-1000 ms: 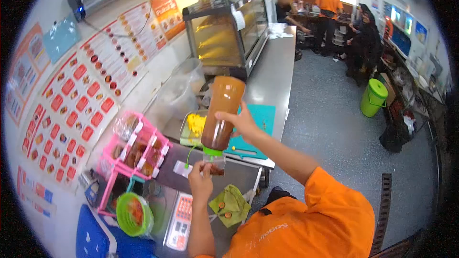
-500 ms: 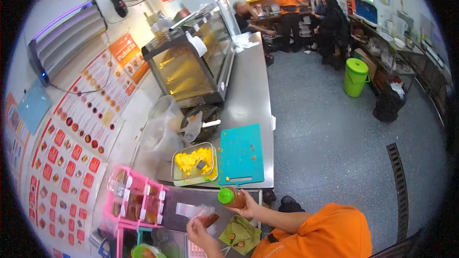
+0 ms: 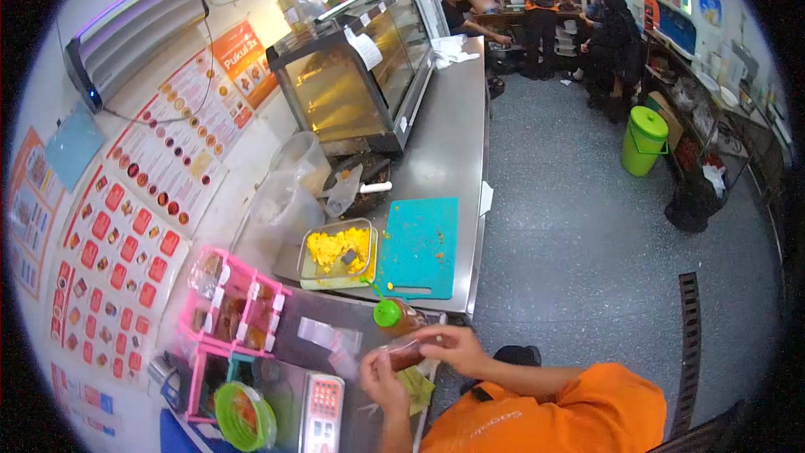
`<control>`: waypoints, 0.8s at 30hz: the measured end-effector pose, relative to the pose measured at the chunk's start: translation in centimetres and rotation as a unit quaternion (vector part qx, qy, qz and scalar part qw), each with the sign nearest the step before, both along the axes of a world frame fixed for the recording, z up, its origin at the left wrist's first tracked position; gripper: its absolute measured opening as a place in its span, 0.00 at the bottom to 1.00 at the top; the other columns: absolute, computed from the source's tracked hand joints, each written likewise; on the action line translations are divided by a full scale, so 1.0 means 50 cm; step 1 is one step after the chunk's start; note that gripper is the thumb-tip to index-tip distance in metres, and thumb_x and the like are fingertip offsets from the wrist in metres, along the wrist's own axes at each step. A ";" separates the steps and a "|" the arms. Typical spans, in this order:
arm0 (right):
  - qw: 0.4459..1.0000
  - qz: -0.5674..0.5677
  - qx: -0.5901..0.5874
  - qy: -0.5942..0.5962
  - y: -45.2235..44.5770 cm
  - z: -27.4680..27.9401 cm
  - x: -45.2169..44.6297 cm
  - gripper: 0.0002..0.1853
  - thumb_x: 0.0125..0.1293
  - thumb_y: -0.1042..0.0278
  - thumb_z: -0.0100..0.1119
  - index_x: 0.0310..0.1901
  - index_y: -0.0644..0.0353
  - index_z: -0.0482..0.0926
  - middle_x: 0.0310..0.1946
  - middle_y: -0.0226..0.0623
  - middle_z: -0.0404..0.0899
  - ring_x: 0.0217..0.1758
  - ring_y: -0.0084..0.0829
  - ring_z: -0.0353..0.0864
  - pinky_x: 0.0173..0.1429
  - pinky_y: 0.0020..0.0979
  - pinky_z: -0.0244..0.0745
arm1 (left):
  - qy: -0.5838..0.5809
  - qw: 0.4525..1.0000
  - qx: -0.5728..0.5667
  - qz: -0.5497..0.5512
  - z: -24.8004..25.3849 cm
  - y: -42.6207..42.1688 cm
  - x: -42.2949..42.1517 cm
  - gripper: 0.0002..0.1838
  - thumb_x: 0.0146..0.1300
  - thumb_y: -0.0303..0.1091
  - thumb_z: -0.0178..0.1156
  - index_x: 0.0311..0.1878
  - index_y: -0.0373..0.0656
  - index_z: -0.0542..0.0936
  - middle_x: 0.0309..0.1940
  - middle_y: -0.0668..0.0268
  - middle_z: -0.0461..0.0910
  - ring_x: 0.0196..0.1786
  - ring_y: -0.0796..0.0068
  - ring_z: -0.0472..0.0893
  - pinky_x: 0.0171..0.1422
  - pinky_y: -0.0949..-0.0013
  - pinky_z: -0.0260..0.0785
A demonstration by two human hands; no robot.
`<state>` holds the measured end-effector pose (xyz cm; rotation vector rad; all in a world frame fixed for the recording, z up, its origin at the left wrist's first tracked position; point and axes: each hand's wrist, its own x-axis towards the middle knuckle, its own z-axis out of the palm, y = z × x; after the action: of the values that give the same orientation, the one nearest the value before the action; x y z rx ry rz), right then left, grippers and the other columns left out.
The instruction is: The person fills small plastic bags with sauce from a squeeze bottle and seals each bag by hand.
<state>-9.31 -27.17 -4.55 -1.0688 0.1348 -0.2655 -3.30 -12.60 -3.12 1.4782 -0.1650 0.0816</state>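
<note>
Small clear sauce bag (image 3: 405, 356): reddish-brown fill, shiny plastic, elongated, tilted up to the right. Held above dark counter (image 3: 289, 335), near green-capped bottle (image 3: 409, 316). Left hand (image 3: 384, 379) pinches its left end, fingers narrow; right hand (image 3: 455, 351) has fingers closed on its right end. Orange poster (image 3: 245, 59) reads "Pukul 3x". Wall menu (image 3: 117, 252) print too small to read. White lettering on orange shirt (image 3: 545, 419), not clearly legible.
</note>
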 end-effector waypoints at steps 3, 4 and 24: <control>0.992 -0.067 -0.106 -0.016 -0.057 0.045 -0.036 0.12 0.65 0.74 0.62 0.49 0.65 0.81 0.45 0.37 0.82 0.49 0.24 0.80 0.55 0.26 0.74 | -0.037 0.999 -0.017 -0.023 0.023 -0.071 -0.058 0.06 0.68 0.28 0.53 0.43 0.36 0.73 0.40 0.61 0.77 0.43 0.72 0.77 0.52 0.67 0.71; 0.993 -0.057 -0.104 -0.018 -0.077 0.064 -0.047 0.12 0.65 0.74 0.62 0.49 0.65 0.81 0.45 0.37 0.82 0.49 0.24 0.80 0.55 0.26 0.74 | -0.048 0.997 -0.030 -0.048 0.033 -0.098 -0.074 0.06 0.69 0.29 0.53 0.44 0.36 0.73 0.41 0.60 0.78 0.44 0.72 0.79 0.49 0.69 0.73; 0.977 -0.020 -0.214 0.010 -0.347 0.078 -0.233 0.05 0.65 0.74 0.60 0.36 0.68 0.81 0.36 0.38 0.81 0.40 0.26 0.82 0.45 0.29 0.79 | -0.176 0.969 0.141 -0.100 0.067 -0.361 -0.271 0.05 0.63 0.28 0.61 0.38 0.37 0.76 0.40 0.57 0.78 0.41 0.61 0.79 0.48 0.64 0.72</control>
<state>-20.95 -44.50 -0.64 -1.4990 0.1198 -0.3280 -16.83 -30.64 0.24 1.7129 -0.6356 0.1624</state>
